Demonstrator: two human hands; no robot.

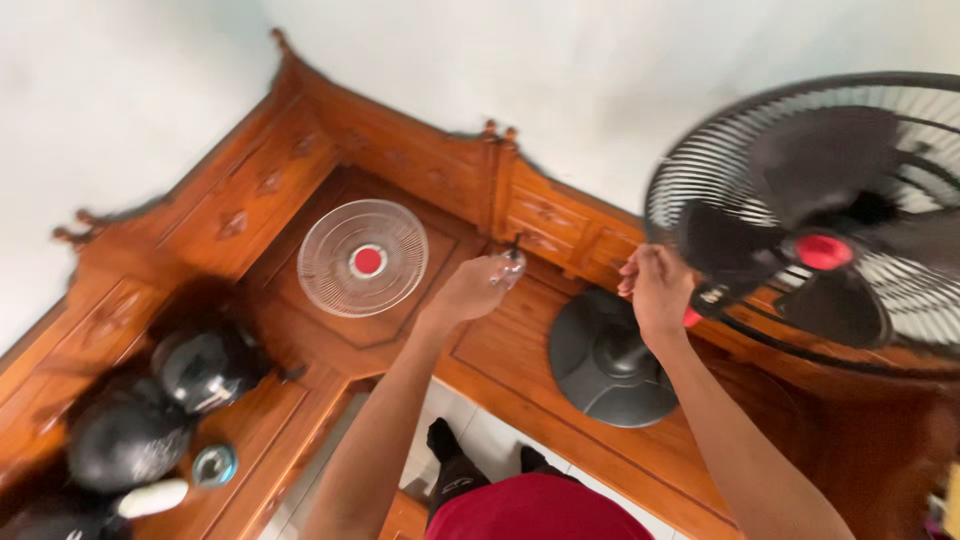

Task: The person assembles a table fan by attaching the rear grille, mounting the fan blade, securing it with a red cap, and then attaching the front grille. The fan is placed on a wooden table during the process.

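Fingers of the left hand [468, 290] are pinched on a small clear plastic cap [509, 267], held above the carved brown wooden bench [300, 150]. The right hand [657, 290] is closed against the black wire guard of a standing fan [800, 215]. A detached clear round grille with a red centre [363, 258] is seen lying on the bench, beside two black helmets [170, 400].

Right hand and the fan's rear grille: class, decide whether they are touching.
Cannot tell. In the head view the right hand overlaps the lower edge of the black rear grille, but motion blur hides any contact or gap.
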